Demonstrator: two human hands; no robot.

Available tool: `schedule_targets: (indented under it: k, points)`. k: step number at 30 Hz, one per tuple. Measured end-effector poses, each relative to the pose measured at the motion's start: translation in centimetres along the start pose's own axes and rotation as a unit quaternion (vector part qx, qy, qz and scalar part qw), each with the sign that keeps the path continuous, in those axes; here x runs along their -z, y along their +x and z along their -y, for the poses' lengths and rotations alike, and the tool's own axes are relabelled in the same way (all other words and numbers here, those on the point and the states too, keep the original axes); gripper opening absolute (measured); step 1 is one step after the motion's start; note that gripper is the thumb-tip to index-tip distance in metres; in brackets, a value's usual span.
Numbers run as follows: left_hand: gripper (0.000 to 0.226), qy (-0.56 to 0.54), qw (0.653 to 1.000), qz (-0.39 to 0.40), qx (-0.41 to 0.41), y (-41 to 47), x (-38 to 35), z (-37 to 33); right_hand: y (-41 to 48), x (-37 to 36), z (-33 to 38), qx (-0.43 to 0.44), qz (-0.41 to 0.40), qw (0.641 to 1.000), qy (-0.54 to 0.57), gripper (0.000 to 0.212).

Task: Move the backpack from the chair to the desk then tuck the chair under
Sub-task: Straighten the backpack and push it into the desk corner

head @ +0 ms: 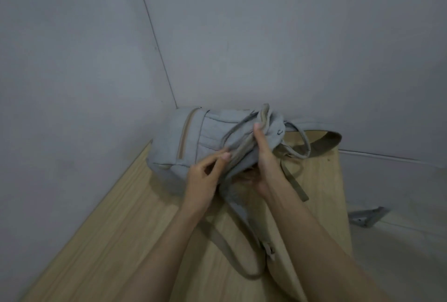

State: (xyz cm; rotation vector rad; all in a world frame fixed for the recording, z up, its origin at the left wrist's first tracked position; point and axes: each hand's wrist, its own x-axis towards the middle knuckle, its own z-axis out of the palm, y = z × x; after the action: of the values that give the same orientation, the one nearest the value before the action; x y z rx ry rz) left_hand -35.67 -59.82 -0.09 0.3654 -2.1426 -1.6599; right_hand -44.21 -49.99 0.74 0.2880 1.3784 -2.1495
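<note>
A pale grey backpack (183,139) with a tan zipper lies on its side on the light wooden desk (101,234), pushed into the wall corner. My right hand (263,156) grips the padded strap and top fabric, thumb on top. My left hand (205,176) touches the bag's near side with curled fingers pinching the fabric. One shoulder strap (232,253) trails toward me across the desk; another loops off to the right (324,142). The chair is out of view.
Grey walls meet in a corner right behind the bag. The desk's right edge (343,205) drops off to a pale floor, where a small metal bracket (367,217) lies.
</note>
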Motion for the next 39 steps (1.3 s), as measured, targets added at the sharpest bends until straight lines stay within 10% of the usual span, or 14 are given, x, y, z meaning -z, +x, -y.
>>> schedule_targets:
  k: [5,9,13,19,29,39]
  points:
    - [0.042,0.030,0.966,-0.256,0.019,-3.2,-0.8,2.3,0.8,-0.3,2.8,0.002,-0.057,0.997,-0.046,0.132]
    - [0.067,-0.074,0.953,-0.166,0.242,-3.4,-3.1,3.0,1.2,0.6,1.8,0.021,-0.128,0.991,-0.006,0.071]
    - [0.102,-0.345,0.831,-0.046,0.434,-3.6,-4.3,4.1,1.5,1.5,0.7,0.028,-0.154,0.987,0.032,0.064]
    - [0.106,-0.563,0.747,-0.208,0.285,-1.5,-4.0,1.6,1.3,-0.8,2.0,0.072,-0.140,0.985,0.073,0.057]
    - [0.086,-0.450,0.819,-0.288,0.208,3.6,1.7,1.7,0.6,1.0,0.2,0.051,-0.134,0.986,0.083,0.056]
    - [0.087,-0.241,0.932,-0.196,0.186,2.4,5.2,6.9,0.4,5.3,-2.3,0.111,-0.139,0.984,0.030,0.046]
